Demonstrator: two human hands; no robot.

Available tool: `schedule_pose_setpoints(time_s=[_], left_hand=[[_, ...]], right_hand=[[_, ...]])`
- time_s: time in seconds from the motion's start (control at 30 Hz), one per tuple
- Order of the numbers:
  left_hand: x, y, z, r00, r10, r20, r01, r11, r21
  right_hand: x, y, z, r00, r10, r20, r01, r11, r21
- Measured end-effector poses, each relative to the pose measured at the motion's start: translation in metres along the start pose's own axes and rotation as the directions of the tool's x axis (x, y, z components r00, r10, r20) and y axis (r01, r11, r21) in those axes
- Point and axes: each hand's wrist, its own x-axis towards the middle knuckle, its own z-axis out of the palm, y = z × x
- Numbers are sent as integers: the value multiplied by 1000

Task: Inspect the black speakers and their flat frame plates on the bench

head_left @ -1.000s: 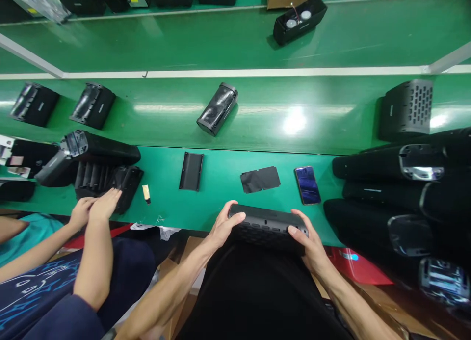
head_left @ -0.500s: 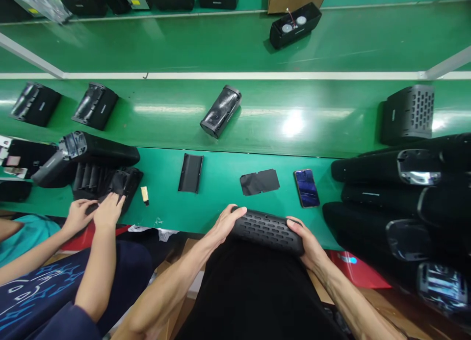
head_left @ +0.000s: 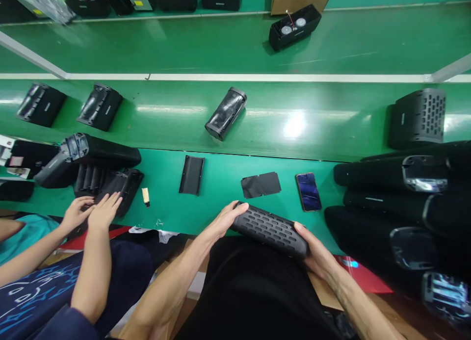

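A black slotted casing (head_left: pixel 271 230) is held above my lap at the bench's front edge, its right end tilted lower. My left hand (head_left: pixel 225 219) grips its left end, thumb on top. Around the right end my right hand (head_left: pixel 317 249) is wrapped. Beyond the casing, a flat black sheet (head_left: pixel 261 184) lies on the green bench (head_left: pixel 217 207). To the left of it is a black tray-like cover (head_left: pixel 192 175), and a phone (head_left: pixel 308 192) rests to its right.
Black casings (head_left: pixel 390 197) are stacked at the right. At the left, a co-worker's hands (head_left: pixel 90 212) touch a black unit. Several black units, one of them a dark speaker (head_left: pixel 225 113), stand on the green strip behind. A small yellowish item (head_left: pixel 145 196) lies left.
The casing has tilted, with its right end lower, and my right hand has moved slightly right and down with it. The co-worker's hands have shifted a little. The view has moved slightly.
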Motion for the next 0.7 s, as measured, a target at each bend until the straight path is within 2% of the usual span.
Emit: schedule_pose_setpoints(time_s=[0.07,0.13,0.27,0.37,0.43,0.53,0.6,0.63,0.7], left_hand=[[1,6,-1,996,-66,57,68,997,-30],[0,7,-1,991,-81,111,89,994,-64],[-3,1,-3,994,38,107,-33,998,-47],[-4,5,-12,982,145,122,-147,989,9],[-3,15,-20,952,235,198,-241,970,8],[5,39,-27,870,355,344,-346,934,-88],[16,57,-25,814,409,413,-373,912,-169],[23,65,-22,798,427,426,-378,904,-198],[36,79,-17,806,469,361,-412,883,-227]], right_hand=[[1,-5,1,998,56,-25,-56,998,-15],[3,-7,5,994,90,-67,-91,996,-10],[6,-5,8,993,86,-79,-86,996,3],[3,-7,2,998,57,-3,-57,998,17],[-3,-14,-4,992,51,116,-57,997,55],[-9,-27,-11,963,103,250,-121,991,54],[-10,-34,-8,942,132,307,-137,991,-4],[-9,-38,-4,933,131,334,-128,991,-33],[-3,-51,9,931,74,358,-53,996,-66]])
